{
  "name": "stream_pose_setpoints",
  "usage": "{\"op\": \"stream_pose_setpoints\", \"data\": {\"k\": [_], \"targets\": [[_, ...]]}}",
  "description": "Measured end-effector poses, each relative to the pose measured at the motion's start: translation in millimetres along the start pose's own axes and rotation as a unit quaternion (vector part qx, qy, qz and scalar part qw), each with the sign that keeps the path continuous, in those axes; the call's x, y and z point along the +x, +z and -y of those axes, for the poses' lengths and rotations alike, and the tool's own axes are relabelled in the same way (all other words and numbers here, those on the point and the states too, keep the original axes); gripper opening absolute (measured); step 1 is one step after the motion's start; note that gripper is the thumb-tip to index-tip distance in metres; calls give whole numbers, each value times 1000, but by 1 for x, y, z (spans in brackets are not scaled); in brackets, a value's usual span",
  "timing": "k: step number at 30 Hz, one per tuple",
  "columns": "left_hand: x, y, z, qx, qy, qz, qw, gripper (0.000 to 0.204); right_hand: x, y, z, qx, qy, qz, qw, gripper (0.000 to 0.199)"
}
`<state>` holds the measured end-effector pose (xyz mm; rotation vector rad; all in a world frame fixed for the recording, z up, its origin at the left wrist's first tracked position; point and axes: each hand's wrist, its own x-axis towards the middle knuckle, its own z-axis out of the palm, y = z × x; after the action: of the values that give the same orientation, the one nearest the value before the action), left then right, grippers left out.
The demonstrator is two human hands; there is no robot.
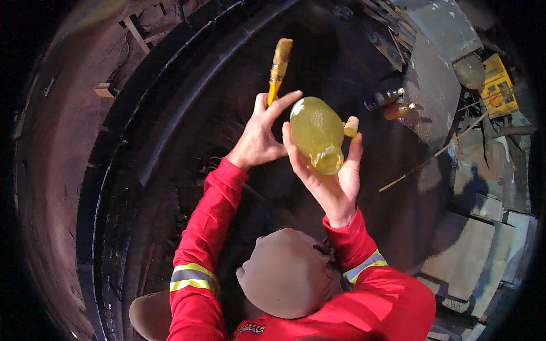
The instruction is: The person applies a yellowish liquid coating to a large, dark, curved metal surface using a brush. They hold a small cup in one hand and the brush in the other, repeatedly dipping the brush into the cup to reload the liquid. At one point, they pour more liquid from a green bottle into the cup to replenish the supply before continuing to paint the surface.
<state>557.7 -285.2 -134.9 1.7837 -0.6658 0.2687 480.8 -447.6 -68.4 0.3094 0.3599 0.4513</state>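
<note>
My left hand (259, 136) grips a paintbrush (278, 62) by its yellow handle, with the bristles pointing up and away. Just to its right, my right hand (335, 182) holds a yellow-green glass bottle (316, 131) tilted so that its open neck points down toward me. A small cork (351, 126) is pinched between the fingers of the same hand, beside the bottle. Both sleeves are red with reflective bands. The two hands almost touch.
Under the hands lies a big dark round surface (187, 113) with raised curved ribs. Two small brown bottles (392, 103) stand at its far right edge. A yellow object (498, 85) and scrap pieces lie beyond. A brown cap (287, 273) fills the lower middle.
</note>
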Motion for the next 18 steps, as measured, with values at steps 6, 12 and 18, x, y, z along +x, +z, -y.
{"op": "stream_pose_setpoints", "data": {"k": [6,12,18], "targets": [[-4,-7,-3,60,0,-46,997,75,-1,-13,-19,-74,-9,-42,996,76],[-27,-9,8,72,1,-71,995,62,-12,-10,-22,-202,80,-16,976,28],[-49,-25,-4,135,-30,-91,986,68,-59,23,30,-674,-229,-29,702,27]]}}
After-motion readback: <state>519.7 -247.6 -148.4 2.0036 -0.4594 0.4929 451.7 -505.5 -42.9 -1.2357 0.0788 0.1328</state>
